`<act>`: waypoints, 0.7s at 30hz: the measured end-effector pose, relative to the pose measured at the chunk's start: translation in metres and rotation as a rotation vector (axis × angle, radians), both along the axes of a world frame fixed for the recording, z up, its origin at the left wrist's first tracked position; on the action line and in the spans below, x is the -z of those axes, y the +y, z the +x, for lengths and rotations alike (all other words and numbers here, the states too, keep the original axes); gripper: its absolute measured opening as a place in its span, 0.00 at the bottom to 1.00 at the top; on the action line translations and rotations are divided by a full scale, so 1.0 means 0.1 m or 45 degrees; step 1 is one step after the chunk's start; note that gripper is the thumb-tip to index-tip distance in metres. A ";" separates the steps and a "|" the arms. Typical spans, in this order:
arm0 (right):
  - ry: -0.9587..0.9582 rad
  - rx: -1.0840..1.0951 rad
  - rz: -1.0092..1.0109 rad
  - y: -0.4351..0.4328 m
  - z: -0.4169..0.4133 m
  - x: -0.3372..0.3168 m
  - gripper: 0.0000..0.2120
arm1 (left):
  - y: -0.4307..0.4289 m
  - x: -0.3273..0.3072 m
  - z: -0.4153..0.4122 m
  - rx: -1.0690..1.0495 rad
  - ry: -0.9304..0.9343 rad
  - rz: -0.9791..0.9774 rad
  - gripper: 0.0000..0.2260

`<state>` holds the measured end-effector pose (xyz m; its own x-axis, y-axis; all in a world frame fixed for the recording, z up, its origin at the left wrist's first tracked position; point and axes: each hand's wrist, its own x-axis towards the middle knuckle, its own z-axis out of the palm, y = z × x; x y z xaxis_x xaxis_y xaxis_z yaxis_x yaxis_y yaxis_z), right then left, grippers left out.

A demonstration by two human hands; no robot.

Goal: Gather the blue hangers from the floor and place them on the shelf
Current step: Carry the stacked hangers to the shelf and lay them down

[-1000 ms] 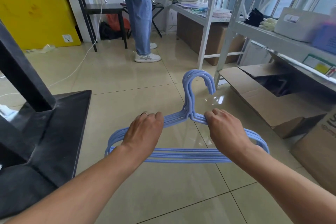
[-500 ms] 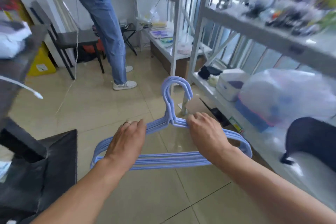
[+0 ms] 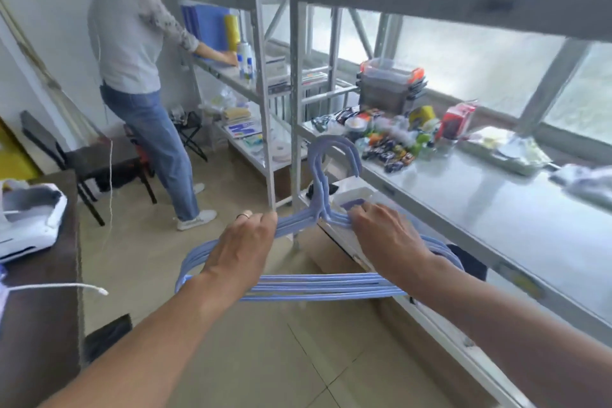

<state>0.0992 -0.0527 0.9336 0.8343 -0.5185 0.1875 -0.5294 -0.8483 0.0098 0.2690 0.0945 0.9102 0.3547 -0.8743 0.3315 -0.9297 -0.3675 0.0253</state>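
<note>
While both hands hold the bundle of blue hangers (image 3: pixel 318 288) in the air, above the floor (image 3: pixel 265 358) and just in front of the metal shelf (image 3: pixel 496 208), several things could go wrong. The left hand (image 3: pixel 241 248) has its fingers (image 3: pixel 265 220) closed over the left shoulder of the bundle, and the right hand (image 3: pixel 387 238) has its fingers (image 3: pixel 359 208) closed over the right shoulder, close to the necks. The hooks point up and forward, near the front edge of the shelf.

I think the first risk is that the hooks catch on the front edge of the shelf or on the upright post (image 3: pixel 298 109) when the bundle goes forward, because the hooks stand higher than the hands and lead the way. A catch there could twist the bundle and loosen the grip.

The second risk is that the hangers slide against each other. They are only pressed together by the hands, so one could slip out and fall back to the floor.

The third risk is on the shelf itself. The left part carries many small packets (image 3: pixel 387 142) and a stack of boxes (image 3: pixel 390 86); the bare part is nearer the person. If the bundle is pushed too far toward the back edge, it may knock these things. Another person (image 3: pixel 139 76) works at a shelf farther away, well apart.
</note>
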 end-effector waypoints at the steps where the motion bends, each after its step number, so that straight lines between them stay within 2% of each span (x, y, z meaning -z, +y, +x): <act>1: -0.004 0.006 -0.025 0.04 -0.06 -0.10 0.09 | 0.02 -0.11 -0.03 0.029 -0.019 -0.018 0.19; 5: -0.043 0.068 -0.130 0.19 -0.26 -0.34 0.07 | 0.04 -0.37 -0.14 0.115 -0.058 -0.032 0.14; 12: -0.011 0.220 -0.074 0.23 -0.65 -0.45 0.08 | -0.15 -0.52 -0.41 0.235 -0.051 0.011 0.12; 21: 0.035 0.462 0.010 -0.73 -1.44 -0.36 0.08 | -1.59 -0.43 -0.94 0.482 -0.062 0.201 0.14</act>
<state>-0.0452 -0.1254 0.9696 0.6007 -0.7829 0.1622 -0.7954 -0.6056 0.0227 0.1747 -0.0648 0.9534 -0.0145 -0.9814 0.1915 -0.9986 0.0046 -0.0518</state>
